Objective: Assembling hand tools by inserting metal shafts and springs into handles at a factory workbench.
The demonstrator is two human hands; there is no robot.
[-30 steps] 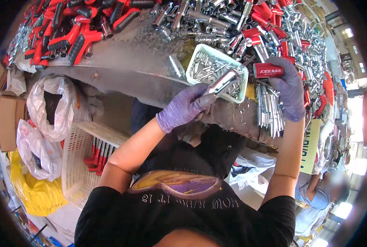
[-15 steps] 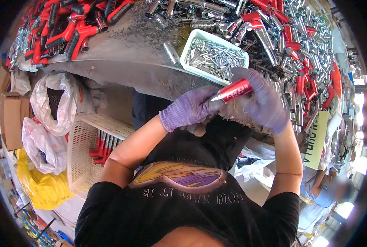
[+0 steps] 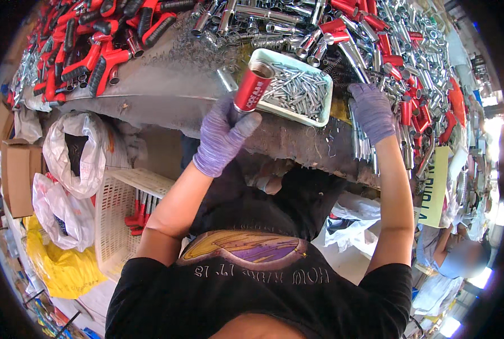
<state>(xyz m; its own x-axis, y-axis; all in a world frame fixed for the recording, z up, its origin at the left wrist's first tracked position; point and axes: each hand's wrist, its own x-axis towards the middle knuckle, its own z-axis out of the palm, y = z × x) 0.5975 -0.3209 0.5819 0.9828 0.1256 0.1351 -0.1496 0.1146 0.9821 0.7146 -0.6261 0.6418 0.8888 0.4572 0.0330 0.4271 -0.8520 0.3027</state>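
My left hand (image 3: 223,135), in a purple knit glove, is closed around a red metal tube (image 3: 253,87). The tube stands tilted, its hollow end up, over the left edge of a pale green tray (image 3: 294,116) filled with small silver pins (image 3: 298,90). My right hand (image 3: 371,113), gloved the same way, reaches over the parts right of the tray. Its fingers stretch forward onto them, and the fingertips partly disappear among dark coil springs (image 3: 342,73) and silver tubes (image 3: 360,138). Nothing shows in that hand.
Red-and-black handles (image 3: 94,59) lie heaped at the far left. Chrome and red tubes (image 3: 398,62) cover the right side. Below the table edge are a white plastic crate (image 3: 113,226) with red-handled parts, white sacks (image 3: 65,209) and a cardboard box (image 3: 20,175). Another person (image 3: 461,257) is at the far right.
The red tube has passed from my right hand to my left, which moved left and turned its hollow end up. My right hand has let go and moved right, onto the parts.
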